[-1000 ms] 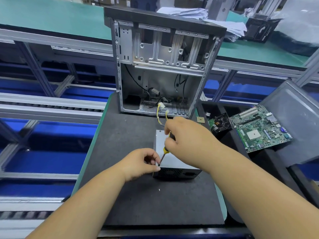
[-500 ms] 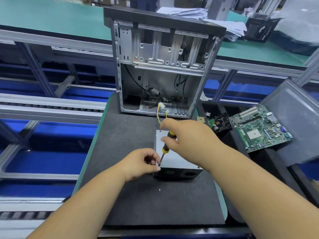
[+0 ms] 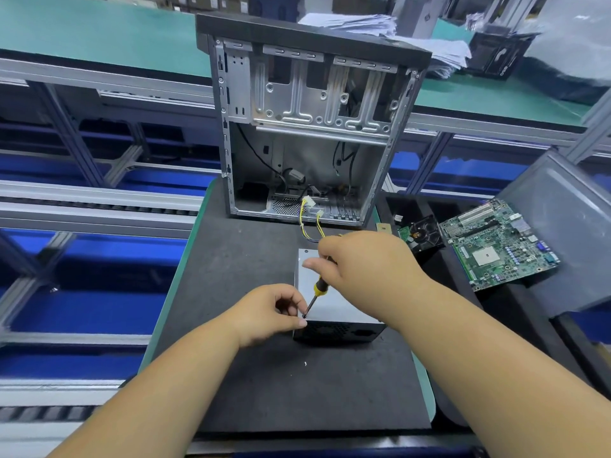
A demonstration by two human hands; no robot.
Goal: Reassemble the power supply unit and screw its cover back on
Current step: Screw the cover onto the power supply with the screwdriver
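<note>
A grey power supply unit (image 3: 334, 304) with a black vented front lies on the dark mat (image 3: 251, 385), its yellow wires (image 3: 309, 224) running back toward the case. My right hand (image 3: 367, 266) grips a yellow-and-black screwdriver (image 3: 315, 294), whose tip stands on the cover's near left corner. My left hand (image 3: 269, 314) rests against the unit's left edge, thumb and fingers pinched beside the tip; any screw there is hidden.
An open, stripped computer case (image 3: 307, 127) stands upright behind the unit. To the right lie a green motherboard (image 3: 496, 246), a black fan (image 3: 421, 234) and a grey side panel (image 3: 562, 226). Conveyor rails run along the left.
My right hand has shifted slightly on the screwdriver handle, fingers turning it. The left hand and the unit have stayed in place.
</note>
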